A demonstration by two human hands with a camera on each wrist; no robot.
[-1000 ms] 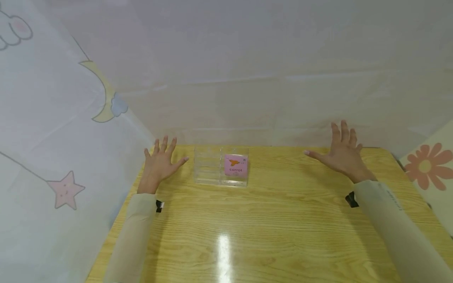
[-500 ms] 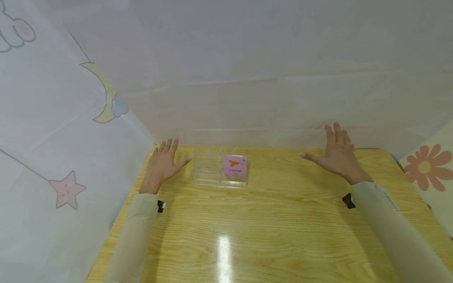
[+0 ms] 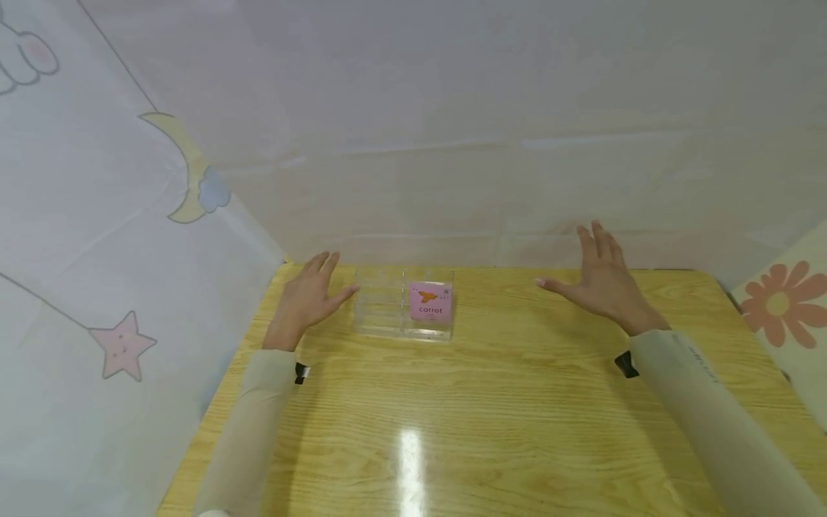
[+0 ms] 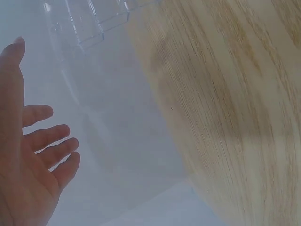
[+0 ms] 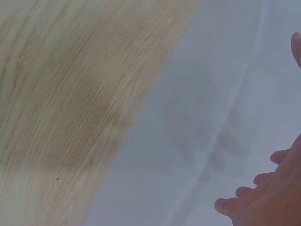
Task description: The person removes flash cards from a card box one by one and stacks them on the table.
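— What differs from a second ago?
— The left hand point(image 3: 309, 298) is closer to the clear organizer point(image 3: 402, 313) than before; its thumb tip now sits just beside the box's left wall, and its fingers lie closer together than they did.
— And the other one?
— The right hand point(image 3: 601, 286) is further left than a second ago, nearer the box but well apart from it, hovering over the wooden table point(image 3: 517, 416) with fingers straight.
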